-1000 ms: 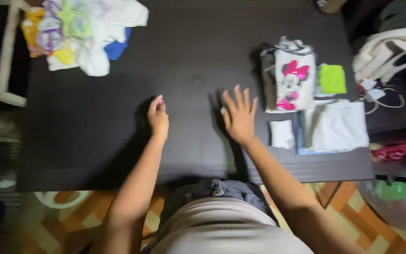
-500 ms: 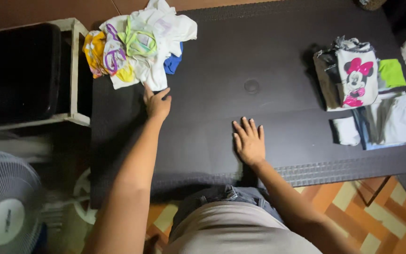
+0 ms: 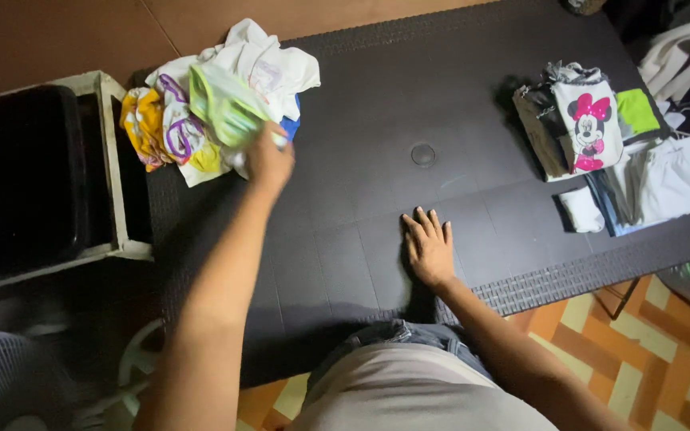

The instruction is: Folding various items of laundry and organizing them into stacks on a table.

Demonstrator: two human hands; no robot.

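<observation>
Half a second earlier the left hand (image 3: 269, 162) was only touching the edge of the clothes pile (image 3: 209, 100); now it is closed on a light green garment (image 3: 225, 108), which is lifted a little from the pile at the far left corner of the dark table (image 3: 361, 104). A dark bin (image 3: 21, 175) in a pale frame is seen left of the table. Folded clothes (image 3: 600, 152) are stacked at the right side, well apart. The right hand (image 3: 429, 247) is laid flat and released on the table, fingers spread.
</observation>
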